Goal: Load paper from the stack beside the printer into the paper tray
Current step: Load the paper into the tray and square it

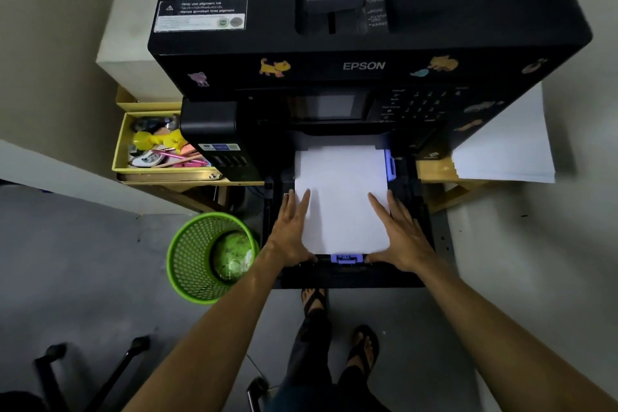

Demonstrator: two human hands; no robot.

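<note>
White paper (pixel 341 197) lies flat in the pulled-out paper tray (pixel 414 211) at the front of the black printer (pixel 368 50). The left hand (pixel 291 227) rests with straight fingers along the sheets' left edge; the right hand (pixel 401 234) lies likewise, fingers spread, along the right edge. The remaining stack (pixel 505 144) sits on the surface's right edge beside the printer. A green wastebasket (pixel 200 257) stands on the floor, left of the tray.

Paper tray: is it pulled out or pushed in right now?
Pulled out. The paper tray juts from the printer front, white paper lying exposed in it, left hand and right hand flat on the sheets' sides.
</note>
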